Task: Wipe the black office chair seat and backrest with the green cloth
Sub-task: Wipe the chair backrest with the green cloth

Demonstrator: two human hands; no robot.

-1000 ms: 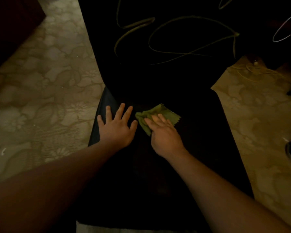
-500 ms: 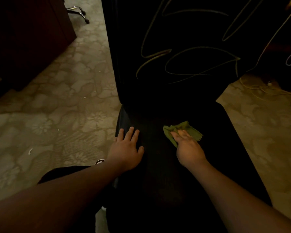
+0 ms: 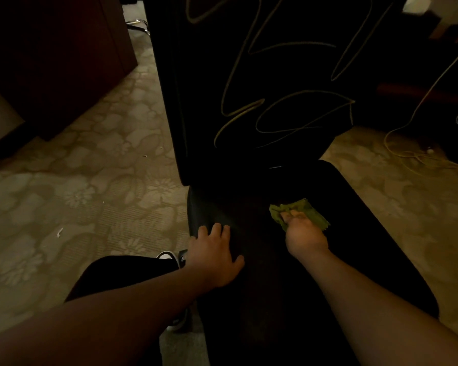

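The black office chair fills the middle of the head view: its seat (image 3: 360, 233) runs toward me and its tall backrest (image 3: 288, 75), marked with thin pale scribbled lines, rises behind. A small green cloth (image 3: 306, 211) lies crumpled on the rear middle of the seat. My right hand (image 3: 304, 236) presses down on the cloth with its fingers curled into it. My left hand (image 3: 213, 256) rests flat on the seat's left edge, fingers spread, holding nothing.
Patterned beige carpet (image 3: 90, 186) surrounds the chair. A dark wooden cabinet (image 3: 58, 62) stands at the far left. Yellow cables (image 3: 413, 151) trail over the floor at the right. My dark trouser leg (image 3: 122, 273) and a shoe (image 3: 168, 256) show beside the seat's left edge.
My right hand has slid the cloth to the right across the seat, away from my left hand, and its fingers now curl into it. The view has tilted up, showing more backrest.
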